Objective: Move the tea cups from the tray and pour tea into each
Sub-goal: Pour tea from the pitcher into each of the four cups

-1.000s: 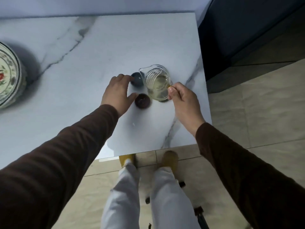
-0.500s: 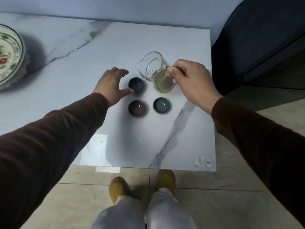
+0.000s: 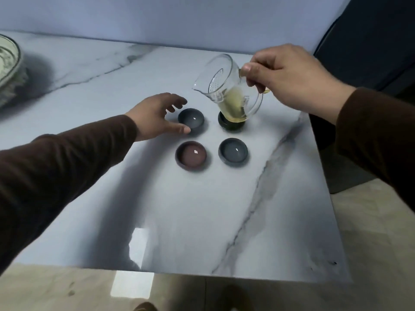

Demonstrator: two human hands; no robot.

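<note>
On a white marble-patterned surface (image 3: 157,209), four small round ceramic tea cups stand in a tight square, near its far right corner, set close together so a single pitcher can serve them in turn. A person's right hand (image 3: 289,79) is closed on the handle of a clear glass pitcher (image 3: 226,95) holding pale yellow-green tea, lifted clear of the surface and tipped with its spout to the left. The pitcher hangs over the dark cup at the far right (image 3: 231,125), part of which it hides; whether that cup holds tea cannot be told. No stream shows at the spout, so pouring appears not yet to be under way.

The left hand (image 3: 157,115) is open, holding nothing, its fingers (image 3: 177,102) spread around the far side of the grey-blue cup at the far left (image 3: 190,118) and its thumb close beside the near rim; actual contact cannot be made out. The pose reads as steadying or nudging that cup ahead of the pour. The reddish-brown cup at the near left (image 3: 190,156) and the grey cup at the near right (image 3: 232,151) stand untouched, each showing a small glint inside, though whether from liquid or glaze is unclear. A patterned round vessel (image 3: 9,63) sits well apart at the far left edge, blurred. All the cups visible are on the bare surface, so the moving step looks done and filling remains.
</note>
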